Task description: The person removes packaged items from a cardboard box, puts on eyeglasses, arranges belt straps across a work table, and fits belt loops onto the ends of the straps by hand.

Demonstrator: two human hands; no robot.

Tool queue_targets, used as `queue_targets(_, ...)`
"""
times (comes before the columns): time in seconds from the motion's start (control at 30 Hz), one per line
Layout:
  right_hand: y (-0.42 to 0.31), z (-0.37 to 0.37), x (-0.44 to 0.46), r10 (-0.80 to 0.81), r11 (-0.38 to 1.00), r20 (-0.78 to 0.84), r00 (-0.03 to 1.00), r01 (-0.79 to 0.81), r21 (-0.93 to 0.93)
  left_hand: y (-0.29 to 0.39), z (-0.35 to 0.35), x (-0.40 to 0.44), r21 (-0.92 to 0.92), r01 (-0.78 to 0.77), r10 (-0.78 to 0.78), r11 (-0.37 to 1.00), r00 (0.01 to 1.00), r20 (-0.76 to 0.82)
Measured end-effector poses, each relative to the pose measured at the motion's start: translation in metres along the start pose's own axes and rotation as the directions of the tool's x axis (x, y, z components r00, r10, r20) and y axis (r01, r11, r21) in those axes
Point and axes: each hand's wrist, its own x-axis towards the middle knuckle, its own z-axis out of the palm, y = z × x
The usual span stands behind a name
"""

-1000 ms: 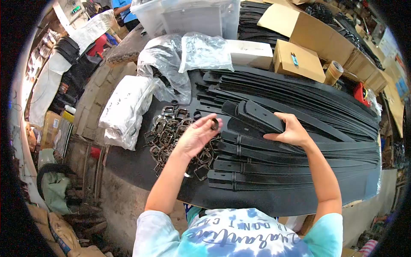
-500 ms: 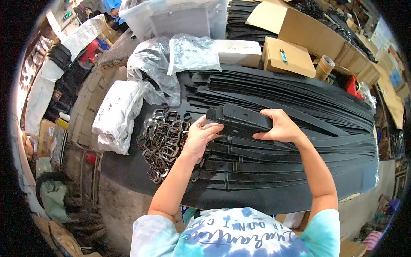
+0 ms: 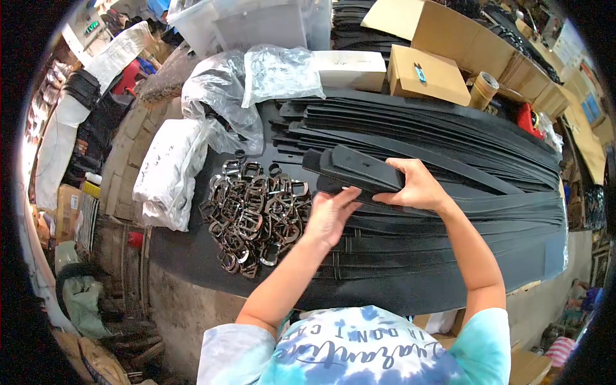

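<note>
My right hand (image 3: 416, 186) grips a small stack of black belt straps (image 3: 362, 163) from the right, thumb underneath and fingers over the top. The strap ends fan out to the left, and the top one shows punched holes and light edge stitching. Just below the straps is my left hand (image 3: 330, 217), its fingers stretched out and slightly blurred, close to or touching their lower edge. To its left lies a heap of dark metal belt buckles (image 3: 250, 215). More black straps (image 3: 436, 138) lie in long rows on the table beneath and behind my hands.
Along the back stand a clear plastic bin (image 3: 256, 25), a white box (image 3: 350, 69) and a cardboard box (image 3: 430, 74) with a blue cutter (image 3: 419, 72) on it. A tape roll (image 3: 484, 88) is beside it. White wrapped packages (image 3: 170, 170) lie at the table's left.
My left hand has let go of the strap ends and moved right and down beneath them. The straps in my right hand have fanned apart slightly. The view has shifted a little.
</note>
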Motion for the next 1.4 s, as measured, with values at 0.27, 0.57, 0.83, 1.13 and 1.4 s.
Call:
queue_targets(0.27,0.005,0.002,-0.002,-0.075,0.995,-0.057,0.996,0.070,-0.077,0.034,-0.019,0.002,0.268,-0.280,0.223,0.922,0.948,0.225)
queue_targets(0.57,0.021,0.015,0.003,-0.090,0.993,0.038,0.995,0.087,0.081,0.131,-0.144,0.090,0.744,-0.501,-0.004,-0.442,0.831,0.557)
queue_targets(0.83,0.010,-0.005,-0.001,-0.003,0.997,0.067,0.998,-0.002,0.083,0.144,-0.137,0.084,0.731,-0.517,0.115,-0.446,0.777,0.619)
queue_targets(1.13,0.009,-0.001,-0.002,0.065,0.987,0.034,0.997,-0.070,0.148,0.104,-0.079,0.016,-0.015,0.063,-0.060,0.998,0.981,0.183)
queue_targets(1.4,-0.005,-0.003,-0.006,0.053,0.996,-0.036,0.998,-0.050,0.076,0.072,-0.074,0.007,0.157,0.052,-0.087,0.986,0.971,0.221)
